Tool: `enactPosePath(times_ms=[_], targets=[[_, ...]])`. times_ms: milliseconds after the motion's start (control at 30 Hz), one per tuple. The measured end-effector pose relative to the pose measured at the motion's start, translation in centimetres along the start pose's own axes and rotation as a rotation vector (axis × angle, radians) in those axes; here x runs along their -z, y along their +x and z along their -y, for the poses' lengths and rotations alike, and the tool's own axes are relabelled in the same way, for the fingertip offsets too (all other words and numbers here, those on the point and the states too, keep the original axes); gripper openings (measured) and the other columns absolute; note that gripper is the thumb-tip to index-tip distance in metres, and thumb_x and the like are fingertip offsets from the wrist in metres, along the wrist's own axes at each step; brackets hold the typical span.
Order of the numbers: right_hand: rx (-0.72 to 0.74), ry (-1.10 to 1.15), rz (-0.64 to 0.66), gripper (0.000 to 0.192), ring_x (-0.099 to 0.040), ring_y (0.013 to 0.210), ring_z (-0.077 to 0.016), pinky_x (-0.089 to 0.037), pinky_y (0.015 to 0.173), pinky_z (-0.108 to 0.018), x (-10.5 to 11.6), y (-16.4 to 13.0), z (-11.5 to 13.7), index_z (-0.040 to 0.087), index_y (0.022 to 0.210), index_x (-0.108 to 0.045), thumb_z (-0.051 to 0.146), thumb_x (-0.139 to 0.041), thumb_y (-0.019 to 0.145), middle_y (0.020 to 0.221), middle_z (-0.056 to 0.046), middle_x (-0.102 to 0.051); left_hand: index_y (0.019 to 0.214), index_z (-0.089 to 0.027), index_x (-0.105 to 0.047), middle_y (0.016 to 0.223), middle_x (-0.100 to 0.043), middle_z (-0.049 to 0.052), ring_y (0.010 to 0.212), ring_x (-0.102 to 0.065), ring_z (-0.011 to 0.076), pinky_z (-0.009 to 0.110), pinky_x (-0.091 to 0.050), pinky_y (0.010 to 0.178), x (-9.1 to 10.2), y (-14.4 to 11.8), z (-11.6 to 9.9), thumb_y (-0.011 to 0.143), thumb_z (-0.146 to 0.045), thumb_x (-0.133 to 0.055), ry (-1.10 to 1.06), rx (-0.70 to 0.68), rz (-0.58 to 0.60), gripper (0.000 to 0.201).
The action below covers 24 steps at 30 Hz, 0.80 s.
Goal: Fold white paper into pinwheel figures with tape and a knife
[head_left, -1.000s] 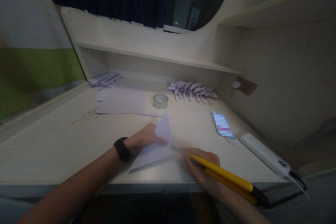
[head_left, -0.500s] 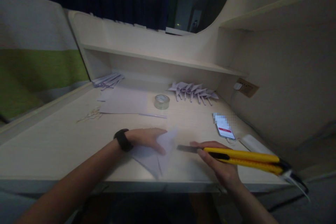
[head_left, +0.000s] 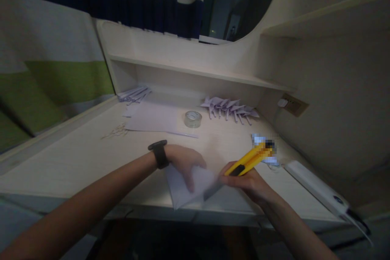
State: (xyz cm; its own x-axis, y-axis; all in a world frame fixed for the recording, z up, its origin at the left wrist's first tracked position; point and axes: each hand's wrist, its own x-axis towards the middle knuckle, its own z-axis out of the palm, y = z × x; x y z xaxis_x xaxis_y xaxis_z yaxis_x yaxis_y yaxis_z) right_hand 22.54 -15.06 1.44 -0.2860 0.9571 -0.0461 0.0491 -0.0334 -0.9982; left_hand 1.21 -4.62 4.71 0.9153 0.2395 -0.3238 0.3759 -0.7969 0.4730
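Note:
A folded sheet of white paper (head_left: 185, 191) lies near the desk's front edge. My left hand (head_left: 185, 164), with a dark watch on its wrist, holds the paper down; its thumb rests across the top and the other fingers are partly hidden at the far side. My right hand (head_left: 243, 183) is closed round a yellow utility knife (head_left: 251, 160). The knife's extended blade (head_left: 212, 190) is blurred and points down and left at the paper's right edge. I cannot tell whether the blade touches it.
Behind my hands are a tape roll (head_left: 193, 119), flat paper sheets (head_left: 152, 115) and thin paper sticks (head_left: 134, 94). Several paper pinwheels (head_left: 228, 107) line the back right. A phone (head_left: 274, 158) and a white power strip (head_left: 317, 187) lie at the right, loose twine (head_left: 117, 131) at the left.
The paper has been turned, and my left hand has shifted slightly right. My right hand has tilted the knife, its handle rising and its blade swinging down to the paper's edge. The view has shifted slightly.

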Motion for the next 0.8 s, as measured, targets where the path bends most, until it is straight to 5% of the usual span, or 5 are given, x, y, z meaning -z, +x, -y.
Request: enactPosePath(times_ms=[133, 333, 433, 567, 800], targets=[[0.013, 0.092, -0.099, 0.02, -0.058, 0.069, -0.0148, -0.045, 0.066, -0.026, 0.1, -0.2, -0.4, 0.016, 0.074, -0.07, 0.028, -0.079, 0.062, 0.07, -0.002, -0.065, 0.1, -0.018, -0.064, 0.08, -0.066, 0.004, 0.064, -0.057, 0.0167, 0.025, -0.038, 0.056, 0.7, -2.8, 1.3, 0.061, -0.054, -0.073, -0.212, 0.092, -0.166, 0.053], [0.098, 0.33, -0.205, 0.019, -0.058, 0.064, -0.0147, -0.047, 0.064, -0.026, -0.3, -0.4, -0.8, 0.017, 0.072, -0.07, 0.028, -0.079, 0.06, 0.065, -0.001, -0.065, 0.125, -0.02, -0.051, 0.093, -0.065, 0.008, 0.079, -0.061, 0.0199, 0.031, -0.046, 0.068, -0.6, -7.8, 4.4, 0.083, -0.054, -0.052, -1.187, -0.079, -0.587, 0.054], [0.144, 0.422, -0.257, 0.017, -0.059, 0.065, -0.0139, -0.047, 0.066, -0.026, -1.3, -0.1, -1.2, 0.019, 0.074, -0.07, 0.028, -0.079, 0.062, 0.066, 0.0, -0.065, 0.117, -0.014, -0.056, 0.093, -0.065, 0.011, 0.083, -0.061, 0.0205, 0.034, -0.047, 0.076, -2.6, -8.0, 4.8, 0.084, -0.057, -0.048, -1.521, -0.166, -0.714, 0.054], [0.172, 0.43, -0.301, 0.018, -0.059, 0.068, -0.0156, -0.047, 0.068, -0.028, -2.9, 0.5, -2.5, 0.019, 0.075, -0.07, 0.029, -0.079, 0.062, 0.068, 0.0, -0.065, 0.079, -0.014, -0.065, 0.072, -0.065, 0.005, 0.066, -0.059, 0.0151, 0.028, -0.047, 0.067, -4.4, -6.6, 3.1, 0.075, -0.045, -0.067, -1.491, -0.046, -0.704, 0.031], [0.122, 0.272, -0.297, 0.02, -0.061, 0.078, -0.0173, -0.047, 0.077, -0.03, -4.3, 0.3, -4.6, 0.019, 0.077, -0.07, 0.033, -0.078, 0.065, 0.078, -0.003, -0.068, 0.091, -0.012, -0.068, 0.089, -0.07, 0.008, 0.078, -0.062, 0.021, 0.031, -0.047, 0.068, -5.3, -4.9, 2.0, 0.064, -0.025, -0.076, -1.123, 0.121, -0.76, 0.031]])
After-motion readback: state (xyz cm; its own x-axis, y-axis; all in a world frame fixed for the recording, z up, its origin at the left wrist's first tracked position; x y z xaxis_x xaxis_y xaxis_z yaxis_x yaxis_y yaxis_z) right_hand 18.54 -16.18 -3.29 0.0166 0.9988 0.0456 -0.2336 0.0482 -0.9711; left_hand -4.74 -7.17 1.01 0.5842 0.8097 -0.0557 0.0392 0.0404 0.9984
